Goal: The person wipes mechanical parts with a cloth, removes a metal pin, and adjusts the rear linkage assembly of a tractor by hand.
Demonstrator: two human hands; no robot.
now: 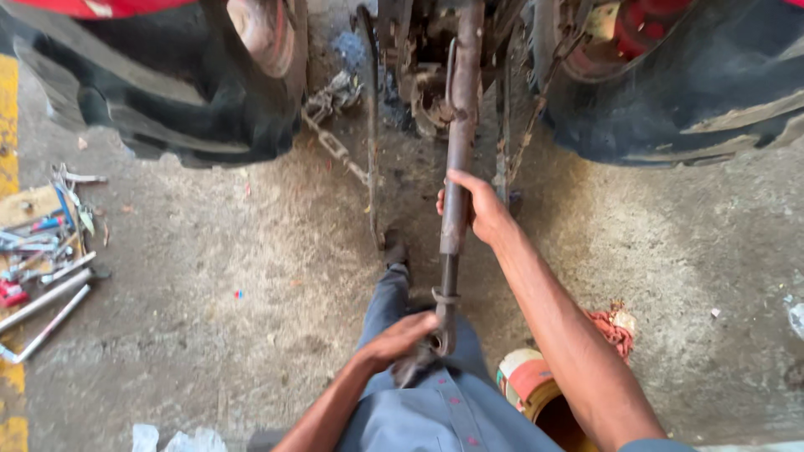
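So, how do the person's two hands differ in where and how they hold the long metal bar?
The right hand wraps the thick upper tube of the bar, arm stretched out; the left hand rests at the thin lower end by the ring, arm bent, close to the body. The right hand's thumb is plain to see; the left hand's grip is mostly hidden. Both are bare and touch the same bar.

Tin [529,387]: at 5 o'clock, on the floor by the right forearm; round, open-topped, partly hidden by the arm.
Tin label: a wrap around the wall in bands of cream, red and yellow.
Plastic wrap [172,439]: at 7 o'clock on the bottom edge; crumpled, clear-white.
Signs: none.
Screens: none.
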